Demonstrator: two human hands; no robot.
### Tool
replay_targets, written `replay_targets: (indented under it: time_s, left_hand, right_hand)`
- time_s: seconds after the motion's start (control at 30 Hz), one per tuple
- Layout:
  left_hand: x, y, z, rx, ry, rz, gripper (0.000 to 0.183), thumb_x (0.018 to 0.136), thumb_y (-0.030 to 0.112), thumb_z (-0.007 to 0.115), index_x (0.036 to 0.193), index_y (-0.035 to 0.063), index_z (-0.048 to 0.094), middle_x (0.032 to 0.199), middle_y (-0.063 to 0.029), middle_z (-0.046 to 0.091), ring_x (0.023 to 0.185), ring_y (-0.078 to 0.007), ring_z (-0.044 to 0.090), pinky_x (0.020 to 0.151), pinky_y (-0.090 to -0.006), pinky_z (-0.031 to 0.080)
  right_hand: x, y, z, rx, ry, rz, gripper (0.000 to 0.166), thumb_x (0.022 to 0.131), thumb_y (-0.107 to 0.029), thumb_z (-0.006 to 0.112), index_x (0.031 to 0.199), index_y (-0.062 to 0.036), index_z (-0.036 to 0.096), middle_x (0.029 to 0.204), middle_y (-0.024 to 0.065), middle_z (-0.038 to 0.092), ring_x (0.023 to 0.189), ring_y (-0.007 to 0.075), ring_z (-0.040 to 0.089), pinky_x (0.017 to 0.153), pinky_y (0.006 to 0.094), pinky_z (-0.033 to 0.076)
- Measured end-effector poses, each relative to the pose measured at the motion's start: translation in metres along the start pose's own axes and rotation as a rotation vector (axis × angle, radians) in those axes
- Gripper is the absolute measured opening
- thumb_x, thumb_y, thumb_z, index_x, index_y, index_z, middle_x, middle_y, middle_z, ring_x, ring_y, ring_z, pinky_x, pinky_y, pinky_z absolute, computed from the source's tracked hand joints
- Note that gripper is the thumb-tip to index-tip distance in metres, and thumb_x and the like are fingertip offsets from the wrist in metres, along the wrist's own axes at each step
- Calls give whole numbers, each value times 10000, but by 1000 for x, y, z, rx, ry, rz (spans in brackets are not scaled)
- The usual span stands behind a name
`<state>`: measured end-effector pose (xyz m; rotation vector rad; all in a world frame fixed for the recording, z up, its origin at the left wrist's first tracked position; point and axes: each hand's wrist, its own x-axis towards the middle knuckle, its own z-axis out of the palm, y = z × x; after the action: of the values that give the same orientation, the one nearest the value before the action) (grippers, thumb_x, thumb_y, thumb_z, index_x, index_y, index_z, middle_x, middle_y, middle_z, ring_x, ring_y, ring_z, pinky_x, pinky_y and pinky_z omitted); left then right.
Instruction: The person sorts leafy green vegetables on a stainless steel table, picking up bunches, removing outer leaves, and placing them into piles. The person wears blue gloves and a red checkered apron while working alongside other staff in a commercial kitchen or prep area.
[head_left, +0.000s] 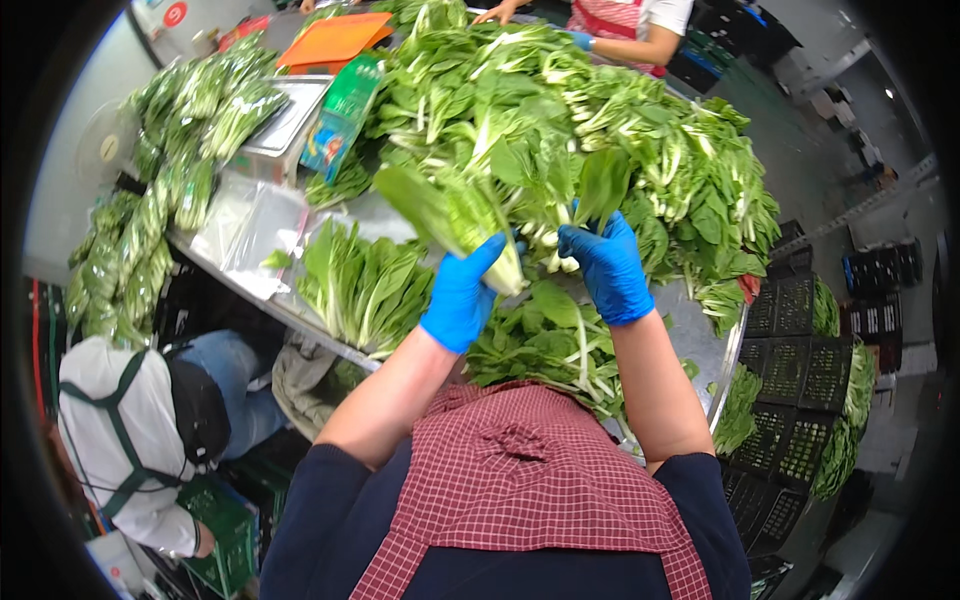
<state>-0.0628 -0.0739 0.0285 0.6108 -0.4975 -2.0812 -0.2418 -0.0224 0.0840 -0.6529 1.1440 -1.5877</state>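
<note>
My left hand (463, 292), in a blue glove, grips a head of leafy greens (480, 221) with its pale base towards me. My right hand (609, 266), gloved the same way, pinches a green leaf (604, 184) by its stalk. More white-stemmed greens sit just behind its fingers, and whether it holds them too is hard to tell. Loose leaves (551, 337) lie below both hands, close to my checked apron. Left of my left hand, a row of sorted greens (364, 289) rests on the metal table (694, 326). Beyond my hands rises a large heap of greens (487, 97).
Clear plastic bags (251, 225), a scale (289, 120), a green printed package (341, 112) and an orange bin (334, 41) occupy the left side. Bagged greens (184, 142) line the far left. A co-worker (127, 420) bends over a green crate (217, 525); another (630, 34) stands opposite. Black crates (784, 375) stack right.
</note>
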Motion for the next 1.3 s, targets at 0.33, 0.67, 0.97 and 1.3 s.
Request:
replay_targets:
  time_s: [0.33,0.67,0.97,1.3]
  left_hand:
    - [-14,7,-3,-48,-49,-64,425,905,65,588,1307,22,458,1200,-124,593,1060,-246,611,921,-376,520]
    - [-22,4,-25,-44,-25,79,446,874,34,591,1300,21,462,1181,-104,587,1071,-240,591,955,-385,489]
    - [-40,0,-8,84,-59,142,472,876,39,589,1325,6,448,1212,-114,590,1091,-236,591,947,-381,489]
    - [-41,-13,-28,-206,31,-74,343,884,64,580,1212,-8,511,1082,-140,626,985,-266,622,909,-403,514]
  right_hand:
    - [-43,49,14,-135,-63,104,355,792,-11,657,1136,0,568,937,83,664,746,145,624,669,264,498]
    - [-48,34,9,24,36,129,242,812,-62,708,997,-8,562,876,107,665,631,154,602,571,261,469]
    - [-62,52,31,-192,83,44,296,779,-12,731,1046,-25,603,856,45,652,608,92,550,539,230,430]
    - [-90,48,11,-321,-64,68,269,831,-69,683,1076,-44,573,834,22,594,614,101,493,535,247,386]
